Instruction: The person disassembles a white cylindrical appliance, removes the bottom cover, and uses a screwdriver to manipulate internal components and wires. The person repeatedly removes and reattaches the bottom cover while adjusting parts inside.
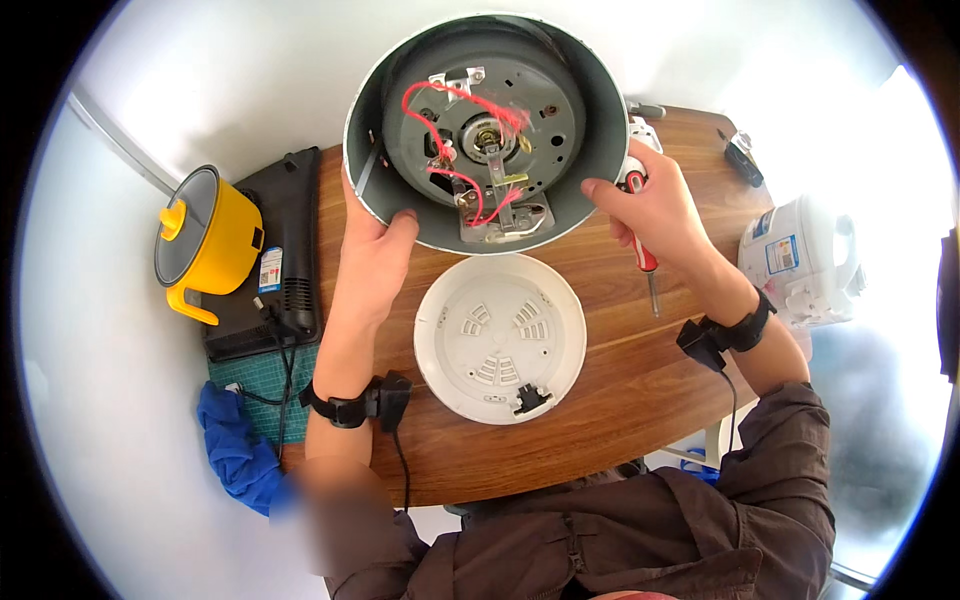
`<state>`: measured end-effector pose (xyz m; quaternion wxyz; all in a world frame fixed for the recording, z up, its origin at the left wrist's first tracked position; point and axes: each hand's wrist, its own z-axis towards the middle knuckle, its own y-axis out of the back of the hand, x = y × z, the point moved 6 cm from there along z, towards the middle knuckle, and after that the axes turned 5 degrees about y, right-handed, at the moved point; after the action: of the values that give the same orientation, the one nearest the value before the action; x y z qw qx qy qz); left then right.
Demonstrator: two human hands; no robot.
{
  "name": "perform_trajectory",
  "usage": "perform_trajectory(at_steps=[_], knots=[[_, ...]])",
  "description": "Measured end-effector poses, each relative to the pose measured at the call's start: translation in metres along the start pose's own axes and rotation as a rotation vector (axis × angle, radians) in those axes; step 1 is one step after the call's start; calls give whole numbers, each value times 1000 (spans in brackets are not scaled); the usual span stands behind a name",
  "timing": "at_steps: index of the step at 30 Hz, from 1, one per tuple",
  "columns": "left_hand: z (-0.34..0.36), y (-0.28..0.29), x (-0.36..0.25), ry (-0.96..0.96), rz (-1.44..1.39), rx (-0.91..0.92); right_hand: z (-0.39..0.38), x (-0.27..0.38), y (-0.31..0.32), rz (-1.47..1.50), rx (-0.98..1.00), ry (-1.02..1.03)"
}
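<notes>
Between my hands, a rice cooker body [562, 165] is tilted so that its open underside faces me. Inside the grey shell are a round metal plate, red wires [425, 84] with frayed ends and a metal bracket [510, 215]. My left hand [368, 255] grips the lower left rim, thumb over the edge. On the right side, my right hand [665, 210] presses its thumb on the rim and also holds a red-and-white screwdriver [643, 258], its shaft pointing down. Directly below the body, a white round base cover [500, 340] with vent slots and a black fitting [531, 399] lies on the table.
A yellow pot [222, 250] with a lid stands on a black appliance [290, 215] at the left. Nearby lie a green cutting mat [228, 372] and a blue cloth [235, 450]. To the right are a white appliance [790, 255] and a small black object [742, 158] on the wooden table [640, 370].
</notes>
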<state>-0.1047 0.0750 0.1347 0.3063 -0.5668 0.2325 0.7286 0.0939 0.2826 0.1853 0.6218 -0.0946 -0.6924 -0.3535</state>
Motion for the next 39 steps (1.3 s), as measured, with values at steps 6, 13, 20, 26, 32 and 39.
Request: perform_trajectory(at_steps=[6, 13, 20, 26, 32, 39], knots=[[1, 14, 7, 15, -132, -113, -4, 7, -14, 136, -30, 93], [1, 18, -17, -107, -100, -115, -1, 6, -19, 236, -75, 165], [-6, 13, -48, -127, -3, -85, -2, 8, -25, 281, -82, 135], [-8, 16, -48, -219, -70, -120, 3, 6, -23, 295, -99, 187], [-9, 23, -43, -163, 36, -112, 4, 2, -19, 289, -143, 122], [-8, 19, -58, -208, 43, 1, 3, 12, -6, 222, -113, 118]])
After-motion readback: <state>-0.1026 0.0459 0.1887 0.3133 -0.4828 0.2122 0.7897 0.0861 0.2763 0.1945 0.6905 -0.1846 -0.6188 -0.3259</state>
